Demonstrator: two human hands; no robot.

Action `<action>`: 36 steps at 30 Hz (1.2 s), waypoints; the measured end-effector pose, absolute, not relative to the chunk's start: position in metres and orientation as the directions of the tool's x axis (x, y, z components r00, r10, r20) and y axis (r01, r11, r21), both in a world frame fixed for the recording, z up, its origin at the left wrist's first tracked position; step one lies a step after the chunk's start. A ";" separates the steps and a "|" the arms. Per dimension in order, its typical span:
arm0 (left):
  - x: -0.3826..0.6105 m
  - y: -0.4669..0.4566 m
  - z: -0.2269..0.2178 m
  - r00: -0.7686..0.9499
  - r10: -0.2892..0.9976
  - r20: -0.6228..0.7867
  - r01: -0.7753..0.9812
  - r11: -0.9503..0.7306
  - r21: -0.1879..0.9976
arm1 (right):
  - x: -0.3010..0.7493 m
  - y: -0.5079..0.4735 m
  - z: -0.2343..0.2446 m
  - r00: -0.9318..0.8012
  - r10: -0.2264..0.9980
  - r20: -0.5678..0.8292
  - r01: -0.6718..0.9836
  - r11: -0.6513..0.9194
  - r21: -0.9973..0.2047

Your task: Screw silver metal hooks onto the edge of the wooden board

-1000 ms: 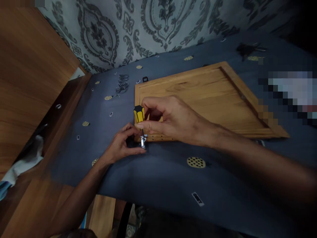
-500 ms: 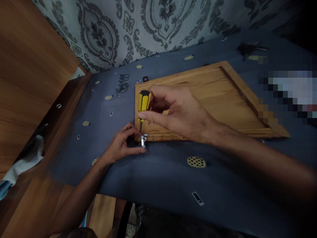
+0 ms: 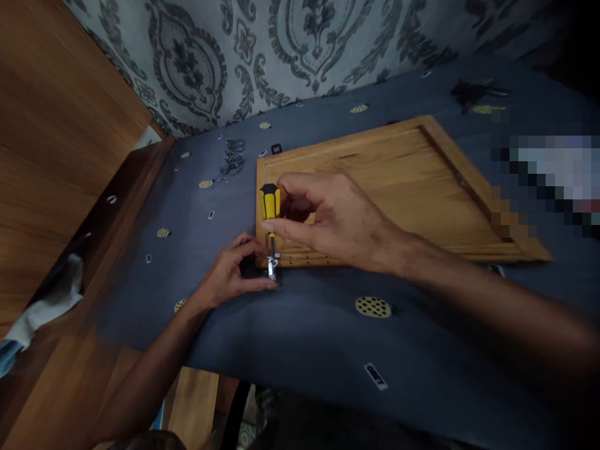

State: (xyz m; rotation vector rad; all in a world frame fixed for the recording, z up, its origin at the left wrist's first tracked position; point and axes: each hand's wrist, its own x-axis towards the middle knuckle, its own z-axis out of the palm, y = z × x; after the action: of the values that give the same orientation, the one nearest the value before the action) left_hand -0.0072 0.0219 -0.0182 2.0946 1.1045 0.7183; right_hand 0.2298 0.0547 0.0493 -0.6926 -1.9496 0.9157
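My right hand grips a screwdriver by its yellow and black handle, the shaft pointing down. Its tip meets a small shiny metal hinge at the near left corner of a wooden panel. My left hand steadies the hinge, fingers on the panel's corner and thumb against the hinge's lower end. A row of small dark holes runs along the panel's near edge, to the right of the hinge. Any screw under the tip is too small to make out.
Several metal hinge-like parts lie on the dark blue patterned cloth beyond my left hand. A small black bracket sits by the panel's far left corner. A dark tool-like object lies back right. A wooden cabinet stands left.
My right hand has lowered the screwdriver, its tip going from above the panel's edge down onto the hinge. The handle now stands more upright. My left hand stays put.
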 end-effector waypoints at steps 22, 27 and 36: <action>-0.007 0.022 -0.017 0.496 0.853 0.161 0.498 -0.432 0.752 | 0.233 0.058 0.049 -0.626 0.691 0.363 -0.047 0.430 -0.901; -0.006 0.022 -0.016 0.489 0.859 0.152 0.503 -0.421 0.755 | 0.230 0.055 0.049 -0.546 0.741 0.391 0.024 0.481 -0.876; -0.007 0.022 -0.018 0.501 0.847 0.178 0.485 -0.445 0.753 | 0.227 0.052 0.048 -0.481 0.747 0.459 0.078 0.558 -0.826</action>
State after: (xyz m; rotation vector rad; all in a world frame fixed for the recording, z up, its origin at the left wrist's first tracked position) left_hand -0.0066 0.0221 -0.0178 2.1052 1.0872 0.7307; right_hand 0.2270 0.0519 0.0482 -0.6681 -1.9158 0.9618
